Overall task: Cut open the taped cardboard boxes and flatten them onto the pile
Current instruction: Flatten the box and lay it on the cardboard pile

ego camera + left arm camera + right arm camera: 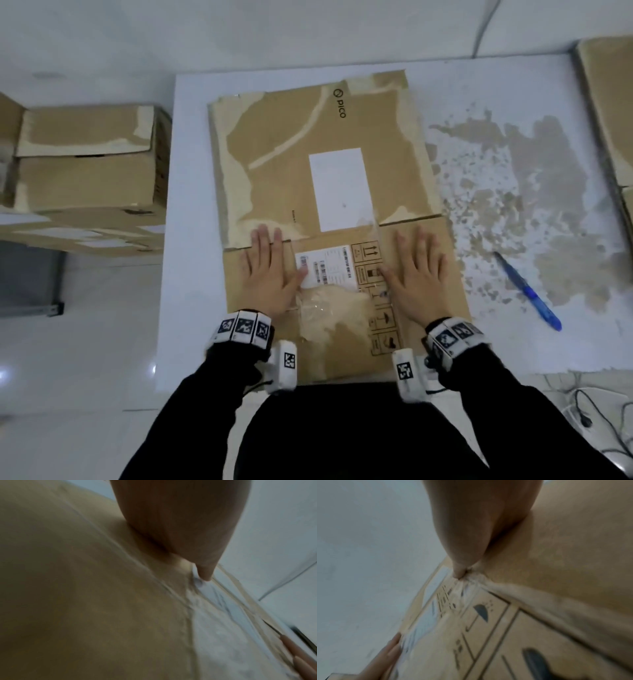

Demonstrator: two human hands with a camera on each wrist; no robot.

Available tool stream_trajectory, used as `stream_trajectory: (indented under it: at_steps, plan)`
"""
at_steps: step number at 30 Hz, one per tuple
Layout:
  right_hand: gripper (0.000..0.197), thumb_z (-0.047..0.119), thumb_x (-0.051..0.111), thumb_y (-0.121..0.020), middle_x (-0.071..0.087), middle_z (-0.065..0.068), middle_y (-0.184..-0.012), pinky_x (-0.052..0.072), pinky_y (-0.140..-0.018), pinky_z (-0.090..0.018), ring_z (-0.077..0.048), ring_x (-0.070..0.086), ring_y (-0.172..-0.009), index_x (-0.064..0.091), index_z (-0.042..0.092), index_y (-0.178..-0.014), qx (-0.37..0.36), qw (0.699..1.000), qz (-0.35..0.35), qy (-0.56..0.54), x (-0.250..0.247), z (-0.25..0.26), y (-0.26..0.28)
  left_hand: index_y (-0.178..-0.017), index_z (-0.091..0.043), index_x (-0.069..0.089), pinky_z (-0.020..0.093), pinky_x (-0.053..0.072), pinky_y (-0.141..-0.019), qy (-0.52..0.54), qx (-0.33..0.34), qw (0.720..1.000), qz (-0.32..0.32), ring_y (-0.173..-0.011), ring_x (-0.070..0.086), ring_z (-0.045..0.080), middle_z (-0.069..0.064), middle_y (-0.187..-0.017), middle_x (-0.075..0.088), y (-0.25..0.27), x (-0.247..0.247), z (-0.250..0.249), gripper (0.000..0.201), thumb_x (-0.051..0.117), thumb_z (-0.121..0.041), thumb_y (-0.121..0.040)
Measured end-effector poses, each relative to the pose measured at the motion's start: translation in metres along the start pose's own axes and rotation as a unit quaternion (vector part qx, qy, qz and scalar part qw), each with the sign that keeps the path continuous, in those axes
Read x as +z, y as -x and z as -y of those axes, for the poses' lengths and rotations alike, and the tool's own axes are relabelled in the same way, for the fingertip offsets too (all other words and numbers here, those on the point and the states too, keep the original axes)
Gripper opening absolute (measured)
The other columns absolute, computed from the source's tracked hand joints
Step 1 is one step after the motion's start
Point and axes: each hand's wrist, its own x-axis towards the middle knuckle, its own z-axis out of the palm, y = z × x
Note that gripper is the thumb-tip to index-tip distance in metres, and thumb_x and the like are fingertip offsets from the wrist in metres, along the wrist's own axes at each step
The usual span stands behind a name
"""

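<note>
A flattened brown cardboard box (291,144) with torn paper patches, a white label and "PICO" print lies on the white table (496,89). My left hand (270,267) presses flat on its near panel, fingers straight, thumb at a barcode label (323,270). My right hand (419,270) presses flat on the same panel, right of the printed handling symbols (368,260). Crumpled clear tape (318,308) lies between the wrists. In the left wrist view the palm (180,520) rests on cardboard (77,588). In the right wrist view the palm (479,520) sits beside the umbrella symbol (482,610).
A blue utility knife (529,291) lies on the table to the right, on a scuffed brownish patch. Unflattened cardboard boxes (89,161) stand on the floor at the left. More cardboard (606,113) lies at the table's right edge. Cables (589,411) trail at the lower right.
</note>
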Motion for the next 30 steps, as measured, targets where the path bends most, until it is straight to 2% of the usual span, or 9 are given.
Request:
stream_trajectory:
  at_steps: [2, 4, 6, 8, 11, 15, 19, 26, 30]
  plan:
    - [0.069, 0.067, 0.005, -0.086, -0.03, 0.002, -0.152, -0.016, -0.113, -0.044, -0.017, -0.033, -0.137, -0.019, 0.04, -0.144, 0.003, 1.0, 0.001, 0.007, -0.002, 0.001, -0.001, -0.14, -0.023, -0.032, 0.049, -0.013, -0.116, -0.019, -0.002, 1.0, 0.015, -0.135, -0.04, 0.02, 0.004, -0.147, -0.042, -0.002, -0.002, 0.006, 0.088, 0.002, -0.075, -0.078]
    - [0.072, 0.064, 0.012, -0.086, -0.019, -0.002, -0.157, -0.014, -0.113, -0.044, -0.02, -0.025, -0.142, -0.006, 0.034, -0.15, 0.018, 1.0, -0.008, -0.007, -0.005, 0.009, -0.001, -0.143, -0.019, -0.03, 0.049, -0.013, -0.116, -0.005, -0.005, 0.999, 0.042, -0.136, -0.039, 0.02, 0.005, -0.148, -0.041, -0.003, -0.008, -0.001, 0.09, 0.012, -0.073, -0.084]
    - [0.067, 0.054, 0.029, -0.087, 0.006, -0.01, -0.158, 0.0, -0.117, -0.049, -0.027, -0.001, -0.145, 0.026, 0.023, -0.147, 0.045, 0.995, -0.057, -0.063, -0.017, 0.024, -0.011, -0.152, -0.015, -0.009, 0.049, -0.012, -0.116, 0.031, -0.025, 0.999, 0.027, -0.143, -0.026, 0.023, 0.008, -0.156, -0.026, -0.011, -0.024, -0.01, 0.084, 0.031, -0.061, -0.094]
    - [0.058, 0.047, 0.041, -0.09, 0.016, -0.015, -0.154, 0.012, -0.116, -0.052, -0.03, 0.012, -0.142, 0.038, 0.014, -0.138, 0.041, 0.99, -0.097, -0.096, -0.036, 0.045, -0.04, -0.151, -0.013, 0.013, 0.05, -0.007, -0.116, 0.036, -0.04, 0.998, -0.031, -0.146, -0.007, 0.03, 0.015, -0.159, -0.006, -0.035, -0.048, -0.02, 0.069, 0.04, -0.045, -0.097]
    - [0.07, 0.045, 0.043, -0.094, -0.009, -0.012, -0.158, -0.006, -0.115, -0.052, -0.03, -0.009, -0.145, 0.013, 0.018, -0.151, -0.033, 0.997, -0.066, -0.009, -0.057, 0.087, -0.104, -0.153, -0.018, 0.002, 0.052, -0.011, -0.114, 0.019, -0.005, 0.999, -0.045, -0.145, -0.015, 0.034, 0.018, -0.157, -0.017, -0.092, -0.081, -0.037, 0.075, 0.044, -0.036, -0.094]
    - [0.063, 0.057, 0.023, -0.096, -0.02, -0.002, -0.157, -0.009, -0.107, -0.067, -0.033, -0.019, -0.143, -0.006, 0.037, -0.149, -0.119, 0.986, 0.04, 0.108, -0.058, 0.121, -0.17, -0.15, -0.032, -0.013, 0.059, -0.013, -0.11, -0.045, 0.014, 0.998, 0.031, -0.141, -0.029, 0.033, 0.011, -0.153, -0.032, -0.161, -0.094, -0.043, 0.084, 0.037, -0.063, -0.091]
    - [0.06, 0.06, 0.016, -0.095, -0.027, 0.006, -0.155, -0.015, -0.103, -0.067, -0.03, -0.028, -0.14, -0.01, 0.043, -0.147, -0.111, 0.985, 0.089, 0.095, -0.048, 0.114, -0.186, -0.147, -0.038, -0.019, 0.062, -0.016, -0.107, -0.044, 0.009, 0.996, 0.075, -0.138, -0.034, 0.034, 0.009, -0.151, -0.037, -0.178, -0.086, -0.04, 0.086, 0.036, -0.069, -0.088]
    - [0.055, 0.044, 0.023, -0.1, -0.026, 0.008, -0.155, -0.014, -0.107, -0.061, -0.025, -0.027, -0.141, -0.007, 0.045, -0.147, -0.109, 0.986, 0.114, 0.047, -0.06, 0.112, -0.186, -0.148, -0.04, -0.013, 0.062, -0.012, -0.11, -0.012, 0.01, 0.999, 0.034, -0.142, -0.029, 0.028, 0.006, -0.155, -0.03, -0.161, -0.089, -0.036, 0.084, 0.039, -0.066, -0.088]
    - [0.063, 0.045, 0.034, -0.098, -0.014, 0.001, -0.159, -0.006, -0.115, -0.051, -0.028, -0.015, -0.145, 0.001, 0.037, -0.15, -0.033, 0.999, 0.016, -0.001, -0.061, 0.056, -0.149, -0.148, -0.043, -0.012, 0.071, -0.006, -0.105, 0.035, -0.136, 0.99, -0.011, -0.144, -0.023, 0.025, 0.001, -0.156, -0.027, -0.113, -0.078, -0.008, 0.082, 0.035, -0.071, -0.087]
